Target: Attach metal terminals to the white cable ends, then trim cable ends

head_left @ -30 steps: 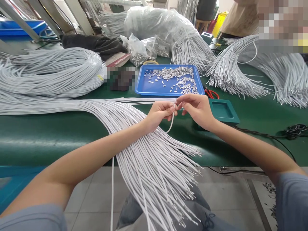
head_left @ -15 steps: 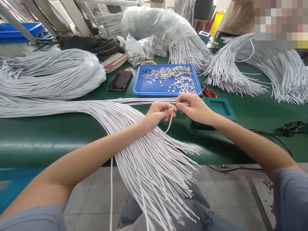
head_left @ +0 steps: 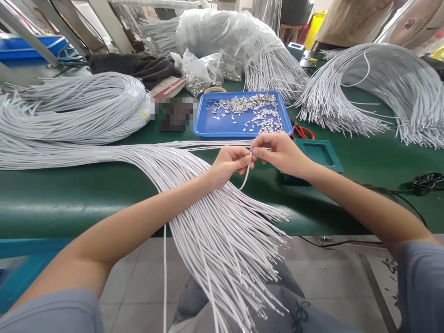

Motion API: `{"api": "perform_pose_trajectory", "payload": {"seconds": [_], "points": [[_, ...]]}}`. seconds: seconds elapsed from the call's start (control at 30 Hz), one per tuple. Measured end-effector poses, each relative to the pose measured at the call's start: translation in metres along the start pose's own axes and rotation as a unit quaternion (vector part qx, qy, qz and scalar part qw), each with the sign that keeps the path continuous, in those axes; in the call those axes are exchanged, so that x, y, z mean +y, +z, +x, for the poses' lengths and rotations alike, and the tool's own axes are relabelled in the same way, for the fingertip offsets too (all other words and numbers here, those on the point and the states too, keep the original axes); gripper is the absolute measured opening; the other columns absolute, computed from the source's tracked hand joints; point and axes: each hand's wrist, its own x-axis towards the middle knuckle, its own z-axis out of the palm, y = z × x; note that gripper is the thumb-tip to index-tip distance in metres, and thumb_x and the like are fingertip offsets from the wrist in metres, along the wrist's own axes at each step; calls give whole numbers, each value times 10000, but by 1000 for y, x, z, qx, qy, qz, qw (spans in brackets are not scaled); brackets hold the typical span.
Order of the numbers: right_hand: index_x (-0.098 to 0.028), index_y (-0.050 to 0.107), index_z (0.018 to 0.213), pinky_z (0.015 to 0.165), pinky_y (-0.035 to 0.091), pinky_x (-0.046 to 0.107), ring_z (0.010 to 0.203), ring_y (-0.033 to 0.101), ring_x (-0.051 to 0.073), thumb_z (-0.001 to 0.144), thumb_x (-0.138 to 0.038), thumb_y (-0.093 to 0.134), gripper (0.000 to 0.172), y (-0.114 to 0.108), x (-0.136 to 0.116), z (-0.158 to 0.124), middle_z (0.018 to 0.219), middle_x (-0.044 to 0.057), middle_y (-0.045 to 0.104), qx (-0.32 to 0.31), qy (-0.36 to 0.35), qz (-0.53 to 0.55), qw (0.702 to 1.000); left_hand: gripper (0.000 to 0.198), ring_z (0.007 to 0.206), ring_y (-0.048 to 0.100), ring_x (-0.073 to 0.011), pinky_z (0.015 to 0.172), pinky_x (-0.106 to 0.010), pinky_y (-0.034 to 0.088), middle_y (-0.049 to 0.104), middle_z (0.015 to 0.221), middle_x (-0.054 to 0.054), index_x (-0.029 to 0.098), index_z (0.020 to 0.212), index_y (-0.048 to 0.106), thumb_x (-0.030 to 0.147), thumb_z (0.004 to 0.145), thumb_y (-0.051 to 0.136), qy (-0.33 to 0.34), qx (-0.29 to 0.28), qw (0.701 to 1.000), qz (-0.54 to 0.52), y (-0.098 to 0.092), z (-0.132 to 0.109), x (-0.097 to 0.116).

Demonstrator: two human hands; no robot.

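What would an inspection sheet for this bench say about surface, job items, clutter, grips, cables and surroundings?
Surface: green bench top, glossy near the front.
Job items: white wires fanned over the front edge; blue tray holding small metal pieces.
Clutter: dark cloth; red-handled tool behind the green block.
Grips: left grip pinches one wire; right grip at its tip, contents too small to tell.
Cables: black cable coiled at right.
Surroundings: another person, partly visible; tiled floor.

The white cable point(head_left: 247, 176) curves upward between pinching fingers point(head_left: 238, 151).
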Motion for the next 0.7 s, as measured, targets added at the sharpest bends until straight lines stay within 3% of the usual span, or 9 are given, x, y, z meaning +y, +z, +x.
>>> {"api": "perform_pose_trajectory", "payload": {"seconds": [0.23, 0.47, 0.7], "points": [[-185, 557, 748, 549, 420, 240, 630, 540, 101, 853, -211, 527, 112, 6, 0, -4, 688, -5, 609, 22, -11, -38, 999, 421, 482, 470, -47, 438, -174, 339, 617, 576, -7, 125, 645, 683, 489, 576, 884, 3, 20, 1000, 3, 0, -1, 0], [-165, 608, 760, 533, 445, 226, 665, 535, 102, 825, -248, 550, 121, 6, -4, -6, 746, 16, 614, 29, 2, -1, 1000, 394, 492, 447, -45, 451, -183, 320, 609, 570, 0, 135, 650, 708, 481, 581, 882, 20, 44, 999, 22, 0, -2, 2], [-168, 629, 729, 535, 430, 220, 715, 558, 117, 807, -207, 586, 97, 4, -1, -7, 767, 26, 636, 59, -48, -91, 993, 331, 542, 488, -55, 496, -181, 376, 641, 601, -4, 144, 672, 741, 421, 579, 897, 50, 54, 997, 29, -1, -1, 0]]}}
